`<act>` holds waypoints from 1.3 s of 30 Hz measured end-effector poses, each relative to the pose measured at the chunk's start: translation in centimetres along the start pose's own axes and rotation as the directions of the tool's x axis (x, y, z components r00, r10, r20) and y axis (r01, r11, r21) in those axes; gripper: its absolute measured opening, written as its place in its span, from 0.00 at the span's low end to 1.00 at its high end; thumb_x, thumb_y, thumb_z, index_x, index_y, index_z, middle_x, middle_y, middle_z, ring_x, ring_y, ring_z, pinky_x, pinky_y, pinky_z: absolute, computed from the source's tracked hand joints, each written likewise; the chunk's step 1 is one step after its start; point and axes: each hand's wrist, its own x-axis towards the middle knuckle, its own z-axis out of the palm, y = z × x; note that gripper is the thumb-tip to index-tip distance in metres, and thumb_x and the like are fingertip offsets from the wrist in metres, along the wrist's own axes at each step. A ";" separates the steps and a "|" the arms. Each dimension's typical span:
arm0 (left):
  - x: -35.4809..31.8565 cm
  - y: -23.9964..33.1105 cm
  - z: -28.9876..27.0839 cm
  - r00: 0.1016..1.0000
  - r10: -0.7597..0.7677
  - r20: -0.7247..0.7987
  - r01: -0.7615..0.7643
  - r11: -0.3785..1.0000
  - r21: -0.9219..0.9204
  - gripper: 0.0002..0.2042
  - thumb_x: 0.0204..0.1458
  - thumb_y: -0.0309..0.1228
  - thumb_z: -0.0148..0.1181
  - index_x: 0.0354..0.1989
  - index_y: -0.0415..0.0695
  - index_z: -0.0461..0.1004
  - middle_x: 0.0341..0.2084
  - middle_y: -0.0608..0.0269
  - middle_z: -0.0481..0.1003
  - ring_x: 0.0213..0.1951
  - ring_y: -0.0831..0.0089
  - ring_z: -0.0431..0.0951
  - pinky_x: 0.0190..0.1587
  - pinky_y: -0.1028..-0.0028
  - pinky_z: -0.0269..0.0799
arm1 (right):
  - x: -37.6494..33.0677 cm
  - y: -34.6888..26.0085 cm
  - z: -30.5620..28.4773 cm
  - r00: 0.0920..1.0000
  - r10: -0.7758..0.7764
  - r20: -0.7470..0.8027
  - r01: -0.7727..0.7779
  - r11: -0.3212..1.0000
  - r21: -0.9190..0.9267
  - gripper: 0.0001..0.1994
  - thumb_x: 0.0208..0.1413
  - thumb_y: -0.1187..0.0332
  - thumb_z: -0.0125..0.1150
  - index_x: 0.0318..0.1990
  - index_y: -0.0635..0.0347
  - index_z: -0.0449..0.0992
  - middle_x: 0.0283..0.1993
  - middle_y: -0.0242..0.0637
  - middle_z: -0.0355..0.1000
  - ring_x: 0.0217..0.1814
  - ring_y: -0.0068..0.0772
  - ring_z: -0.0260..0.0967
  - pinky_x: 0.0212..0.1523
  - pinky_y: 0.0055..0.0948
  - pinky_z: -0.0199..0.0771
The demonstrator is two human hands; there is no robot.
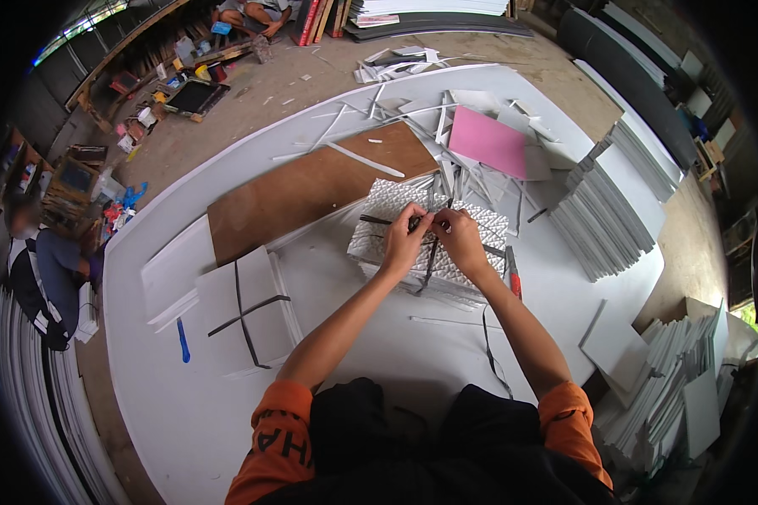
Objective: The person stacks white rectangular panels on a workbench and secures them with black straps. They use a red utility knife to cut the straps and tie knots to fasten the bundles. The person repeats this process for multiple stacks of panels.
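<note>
A stack of boards (372,246) topped with a quilted, silvery-white sheet lies in front of me on the white table. Black strap (433,257) crosses over it both ways. At the crossing, my left hand (404,241) and my right hand (463,240) meet, fingers pinched on the strap; the exact knot or ends are hidden by the fingertips. Beside the stack's right edge is a red-handled tool (514,278). A loose length of black strap (488,345) trails below my right forearm. To the left lies a white panel bundle (265,324) bound crosswise with black strap.
A blue cutter (184,341) rests on the white table (152,396). Behind are a brown board (303,189), a pink sheet (487,143) and white offcuts. Grey panels (602,219) stand at right, with more panels (669,370) off the table. People sit far left and at the back.
</note>
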 end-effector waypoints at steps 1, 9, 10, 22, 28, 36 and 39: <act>0.1 0.0 -0.2 1.000 0.006 0.019 -0.006 1.000 0.014 0.10 0.49 0.34 0.55 0.27 0.39 0.66 0.23 0.65 0.69 0.29 0.80 0.68 0.34 0.78 0.62 | 0.0 0.0 0.0 0.997 0.068 0.019 -0.069 0.996 0.056 0.06 0.43 0.72 0.59 0.28 0.65 0.73 0.26 0.45 0.71 0.29 0.45 0.63 0.37 0.33 0.63; 3.8 1.9 -3.1 0.791 0.390 0.471 -0.611 0.542 0.577 0.08 0.43 0.33 0.58 0.25 0.41 0.68 0.19 0.58 0.71 0.24 0.61 0.73 0.25 0.67 0.68 | -0.7 1.7 -0.8 0.943 0.200 0.266 -0.331 0.631 0.702 0.14 0.59 0.61 0.42 0.28 0.60 0.69 0.25 0.26 0.64 0.29 0.19 0.58 0.35 0.20 0.58; 4.6 1.7 -3.1 0.725 0.425 0.542 -0.685 0.518 0.511 0.08 0.43 0.32 0.58 0.24 0.41 0.68 0.19 0.59 0.71 0.23 0.62 0.73 0.25 0.67 0.68 | -0.8 2.1 -0.9 0.943 0.185 0.278 -0.331 0.627 0.705 0.14 0.59 0.61 0.42 0.28 0.60 0.69 0.25 0.26 0.64 0.29 0.19 0.57 0.35 0.20 0.57; 8.0 -2.1 -4.2 0.432 0.499 0.751 -0.887 0.387 0.253 0.08 0.45 0.31 0.56 0.19 0.43 0.66 0.15 0.62 0.68 0.20 0.65 0.72 0.21 0.68 0.68 | -3.2 2.5 -2.4 0.958 -0.029 0.286 0.077 0.985 -0.156 0.09 0.55 0.61 0.46 0.32 0.55 0.70 0.32 0.26 0.67 0.38 0.30 0.58 0.45 0.45 0.47; 6.7 -1.4 -4.4 0.606 0.343 0.718 -0.750 0.547 0.372 0.10 0.47 0.34 0.54 0.21 0.41 0.70 0.18 0.58 0.70 0.20 0.63 0.71 0.24 0.68 0.66 | -3.6 2.5 -2.7 0.958 0.017 0.286 0.004 0.997 -0.075 0.08 0.54 0.63 0.47 0.31 0.56 0.70 0.30 0.27 0.67 0.39 0.29 0.58 0.47 0.44 0.45; 4.0 2.3 -4.1 0.684 -0.462 0.565 0.504 0.859 0.091 0.11 0.52 0.37 0.50 0.30 0.44 0.75 0.27 0.73 0.74 0.22 0.88 0.63 0.22 0.84 0.57 | -4.5 0.9 -1.8 0.973 -0.225 0.050 0.230 0.967 -0.110 0.03 0.49 0.71 0.53 0.29 0.59 0.70 0.35 0.32 0.61 0.40 0.32 0.55 0.45 0.34 0.52; 2.2 1.2 -2.4 0.757 -0.506 0.415 0.615 0.766 -0.188 0.09 0.52 0.32 0.51 0.37 0.41 0.73 0.27 0.72 0.73 0.26 0.87 0.67 0.26 0.85 0.61 | -4.1 -0.6 -1.6 0.959 -0.266 0.099 0.271 0.962 -0.038 0.05 0.43 0.77 0.57 0.29 0.64 0.69 0.37 0.37 0.60 0.41 0.37 0.57 0.42 0.32 0.61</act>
